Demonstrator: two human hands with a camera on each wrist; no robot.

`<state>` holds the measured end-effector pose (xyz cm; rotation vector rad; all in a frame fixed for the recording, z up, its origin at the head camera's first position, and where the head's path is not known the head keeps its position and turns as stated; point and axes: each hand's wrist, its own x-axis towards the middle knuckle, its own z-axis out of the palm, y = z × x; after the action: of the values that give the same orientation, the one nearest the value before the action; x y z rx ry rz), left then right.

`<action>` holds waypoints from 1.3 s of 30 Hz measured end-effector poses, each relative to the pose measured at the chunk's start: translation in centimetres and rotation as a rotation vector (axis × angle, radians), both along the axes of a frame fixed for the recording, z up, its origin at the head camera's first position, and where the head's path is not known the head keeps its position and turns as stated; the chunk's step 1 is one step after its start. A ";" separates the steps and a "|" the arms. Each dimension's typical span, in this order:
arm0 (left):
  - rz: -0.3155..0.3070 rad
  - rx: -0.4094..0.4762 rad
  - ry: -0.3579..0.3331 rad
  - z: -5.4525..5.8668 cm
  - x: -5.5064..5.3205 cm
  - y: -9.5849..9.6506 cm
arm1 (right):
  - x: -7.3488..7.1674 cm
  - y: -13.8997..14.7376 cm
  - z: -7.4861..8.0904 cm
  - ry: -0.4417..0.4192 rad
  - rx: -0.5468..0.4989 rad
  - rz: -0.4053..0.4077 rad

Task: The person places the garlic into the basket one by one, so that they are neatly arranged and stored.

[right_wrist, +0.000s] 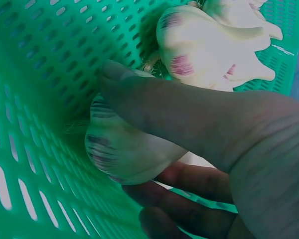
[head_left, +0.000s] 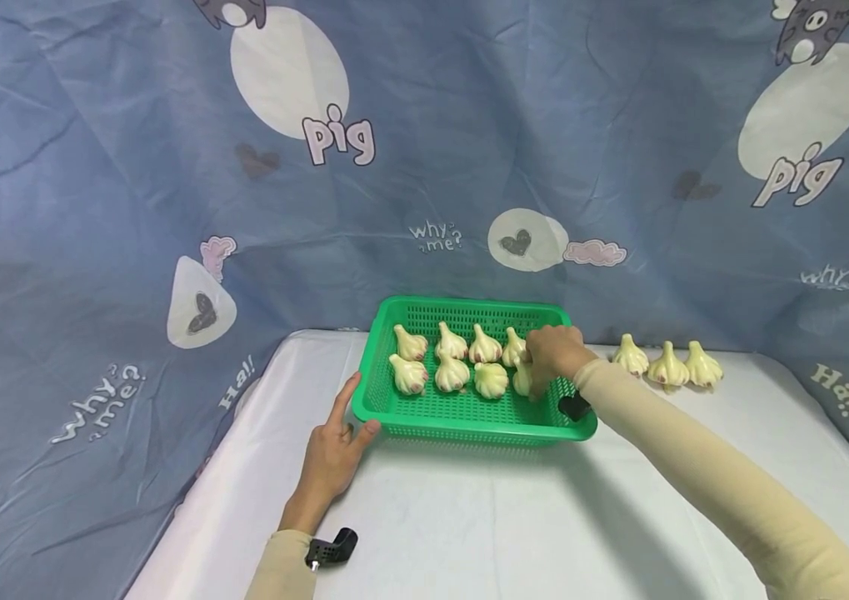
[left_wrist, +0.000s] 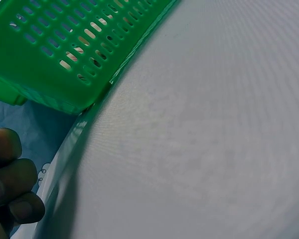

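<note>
A green plastic basket (head_left: 480,429) holds several white garlic bulbs (head_left: 451,373) with purple marks, laid in two rows. At its right end my right hand (head_left: 555,354) reaches inside and grips one garlic bulb (right_wrist: 124,147). The right wrist view has the thumb across the top of this bulb and fingers under it, close to the basket's perforated wall. My left hand (head_left: 334,454) touches the basket's front left corner, index finger and thumb stretched along the rim. Its other fingers (left_wrist: 15,181) are bent below the rim in the left wrist view.
Three more garlic bulbs (head_left: 667,367) stand in a row on the white table (head_left: 484,525), right of the basket. A blue printed cloth (head_left: 424,167) hangs behind the table and continues along both sides.
</note>
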<state>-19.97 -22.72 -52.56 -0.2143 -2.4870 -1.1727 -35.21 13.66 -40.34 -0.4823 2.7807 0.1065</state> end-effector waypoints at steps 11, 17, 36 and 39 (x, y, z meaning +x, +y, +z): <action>-0.002 0.001 -0.031 0.2 0.2 -0.1 | -0.1 0.1 0.9 -0.068 -0.042 -0.007; 0.002 -0.001 -0.025 0.2 0.2 -0.2 | -0.3 0.9 3.0 -0.113 -0.106 0.018; -0.003 0.029 -0.050 0.3 0.3 0.3 | -1.9 9.1 9.9 0.030 -0.169 -0.032; 0.000 0.017 -0.046 0.4 0.3 0.2 | -2.5 11.7 10.0 0.024 -0.136 -0.048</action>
<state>-19.63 -22.55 -52.18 -0.1842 -2.5155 -1.2109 -37.72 25.36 -30.38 -0.4501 2.8334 -0.0887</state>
